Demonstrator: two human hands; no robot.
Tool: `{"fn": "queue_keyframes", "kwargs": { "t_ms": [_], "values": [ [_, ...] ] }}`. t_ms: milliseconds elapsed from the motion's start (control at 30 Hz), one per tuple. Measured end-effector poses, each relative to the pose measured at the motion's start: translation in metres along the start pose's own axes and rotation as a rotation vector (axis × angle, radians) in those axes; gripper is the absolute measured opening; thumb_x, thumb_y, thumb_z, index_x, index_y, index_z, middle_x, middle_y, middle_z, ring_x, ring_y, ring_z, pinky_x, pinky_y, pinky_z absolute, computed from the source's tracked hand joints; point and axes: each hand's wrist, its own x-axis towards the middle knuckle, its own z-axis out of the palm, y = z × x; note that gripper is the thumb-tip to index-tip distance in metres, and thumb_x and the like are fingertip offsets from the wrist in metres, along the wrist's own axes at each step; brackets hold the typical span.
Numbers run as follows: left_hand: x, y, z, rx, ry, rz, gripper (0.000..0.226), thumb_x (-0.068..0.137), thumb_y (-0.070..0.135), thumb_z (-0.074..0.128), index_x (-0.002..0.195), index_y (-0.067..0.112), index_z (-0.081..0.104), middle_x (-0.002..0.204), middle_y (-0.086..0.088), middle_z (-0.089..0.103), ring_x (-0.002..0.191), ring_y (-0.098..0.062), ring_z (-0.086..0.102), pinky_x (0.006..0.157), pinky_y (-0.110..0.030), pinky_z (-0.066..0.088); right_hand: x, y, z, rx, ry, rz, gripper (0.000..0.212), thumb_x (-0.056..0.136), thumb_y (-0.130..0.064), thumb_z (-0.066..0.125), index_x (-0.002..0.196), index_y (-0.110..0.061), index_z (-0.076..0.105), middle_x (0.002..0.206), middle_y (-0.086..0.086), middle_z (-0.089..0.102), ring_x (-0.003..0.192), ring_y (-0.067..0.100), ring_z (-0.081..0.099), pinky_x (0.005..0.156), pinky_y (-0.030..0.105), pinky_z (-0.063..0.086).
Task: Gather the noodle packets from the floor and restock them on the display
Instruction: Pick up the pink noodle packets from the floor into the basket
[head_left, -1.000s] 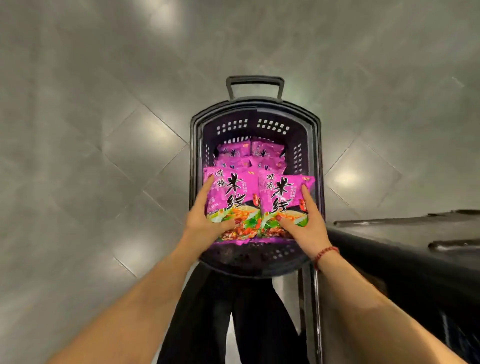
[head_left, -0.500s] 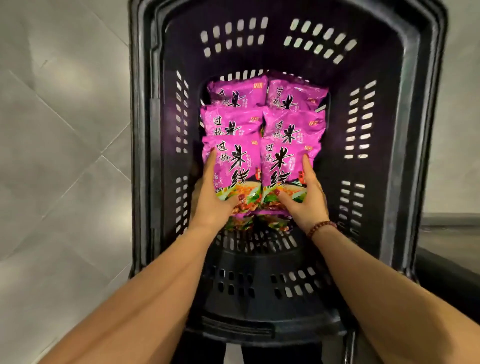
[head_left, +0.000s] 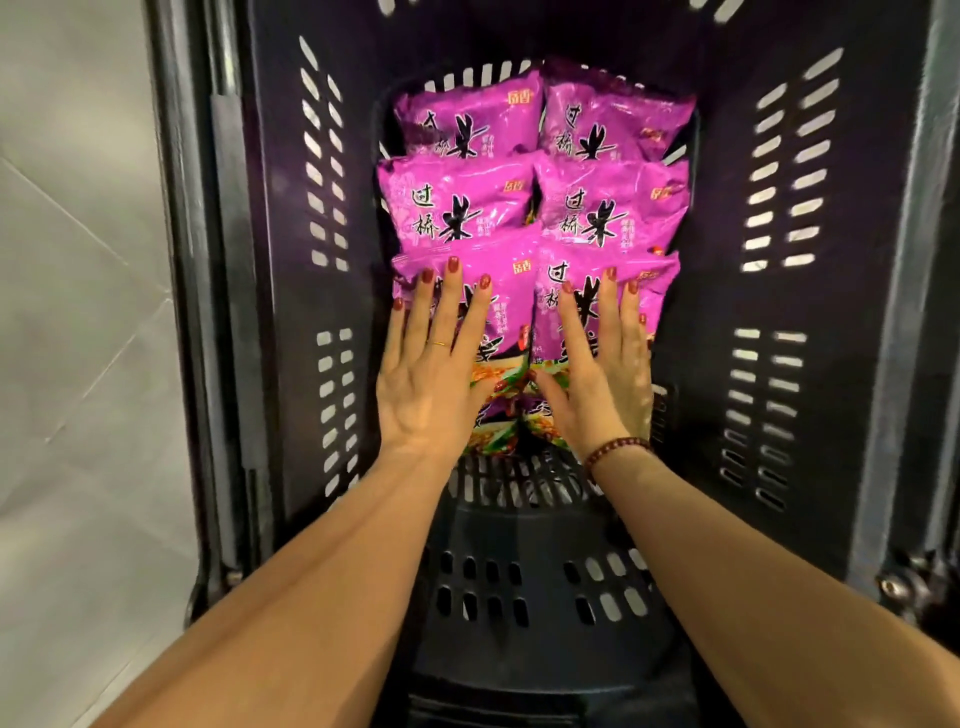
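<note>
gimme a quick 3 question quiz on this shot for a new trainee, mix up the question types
1. True or false: the left hand lies flat, fingers straight, on the nearest left packet.
2. How many purple noodle packets show in the basket? A) four B) six C) nine
3. Fill in: the bead bracelet sits on the ___ wrist.
Key: 1 true; 2 B; 3 right.
</note>
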Motion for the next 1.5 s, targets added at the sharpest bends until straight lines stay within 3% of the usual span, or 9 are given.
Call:
{"fn": "queue_keyframes", "kwargs": {
  "t_ms": [100,200,367,533,667,833,1033,1267,1500],
  "values": [
    [0.004,-0.005,0.004,-0.026,-0.109,-0.067,0.1,0.091,0.049,0.06,0.149,0.029,-0.02,0.153,0.001,-0.031,0.139,-0.019,-0.029,0.116,-0.038,-0.014,0.004,-0.001,0.004,-0.02,-0.02,0.022,0.097,0.082,-0.029,0.073,0.152,-0.026,0.007,0.16,0.017,0.004,0.146,0.037,0.001,0.116,0.05,0.012],
    [0.005,-0.005,0.001,-0.022,-0.111,-0.078,0.101,0.091,0.049,0.059,0.15,0.028,-0.019,0.153,0.0,-0.032,0.139,-0.021,-0.03,0.116,-0.039,-0.012,0.008,-0.004,0.0,-0.032,-0.064,0.024,0.095,0.085,-0.028,0.07,0.152,-0.027,0.003,0.16,0.016,0.002,0.147,0.037,0.0,0.117,0.049,0.009],
    [0.004,0.001,-0.034,-0.086,-0.076,-0.075,0.092,0.091,0.041,0.063,0.155,0.026,-0.002,0.162,-0.005,-0.012,0.147,-0.025,-0.017,0.115,-0.038,-0.009,0.01,-0.014,-0.033,0.074,-0.108,0.08,0.082,0.089,-0.029,0.064,0.152,-0.032,0.012,0.162,0.006,0.0,0.148,0.027,-0.004,0.118,0.04,-0.003],
    [-0.022,0.009,-0.098,-0.198,0.041,0.056,0.078,0.08,0.028,0.076,0.148,0.017,0.038,0.156,-0.013,0.03,0.146,-0.035,0.021,0.114,-0.044,0.019,-0.014,-0.034,-0.107,0.119,-0.017,0.091,0.074,0.088,-0.034,0.065,0.15,-0.022,0.026,0.157,0.008,0.023,0.145,0.028,0.021,0.117,0.047,0.023],
    [-0.055,0.011,-0.169,-0.19,0.097,0.13,0.072,0.079,0.035,0.075,0.143,0.019,0.046,0.152,-0.012,0.038,0.144,-0.034,0.028,0.112,-0.046,0.024,-0.053,-0.054,-0.177,0.176,0.035,0.138,0.068,0.084,-0.027,0.069,0.144,-0.016,0.037,0.145,0.009,0.043,0.136,0.028,0.037,0.11,0.046,0.036],
    [-0.104,0.01,-0.261,-0.159,0.082,0.252,0.064,0.076,0.037,0.076,0.133,0.018,0.056,0.141,-0.011,0.052,0.134,-0.035,0.043,0.109,-0.046,0.034,-0.118,-0.083,-0.27,0.315,0.129,0.25,0.059,0.082,-0.024,0.072,0.135,-0.008,0.05,0.133,0.012,0.054,0.124,0.03,0.048,0.106,0.042,0.039],
    [-0.155,0.027,-0.354,-0.175,0.08,0.558,0.054,0.077,0.04,0.062,0.126,0.016,0.061,0.127,-0.008,0.06,0.125,-0.034,0.049,0.1,-0.046,0.045,-0.207,-0.12,-0.357,0.327,0.214,0.379,0.056,0.079,-0.034,0.06,0.13,-0.012,0.055,0.129,0.009,0.057,0.119,0.03,0.053,0.1,0.046,0.045],
    [-0.218,0.078,-0.404,-0.098,-0.037,1.006,0.055,0.077,0.043,0.054,0.122,0.012,0.063,0.12,-0.009,0.061,0.115,-0.034,0.053,0.094,-0.046,0.048,-0.339,-0.158,-0.406,0.295,0.355,0.704,0.051,0.079,-0.035,0.07,0.125,-0.016,0.061,0.13,0.008,0.059,0.118,0.03,0.054,0.099,0.043,0.045],
    [-0.307,0.152,-0.413,0.08,-0.142,1.504,0.056,0.078,0.047,0.051,0.119,0.012,0.064,0.116,-0.008,0.063,0.107,-0.03,0.058,0.083,-0.041,0.054,-0.485,-0.183,-0.405,0.322,0.534,1.097,0.055,0.085,-0.051,0.045,0.127,-0.019,0.058,0.132,0.003,0.056,0.124,0.025,0.048,0.102,0.043,0.041]
  ]
}}
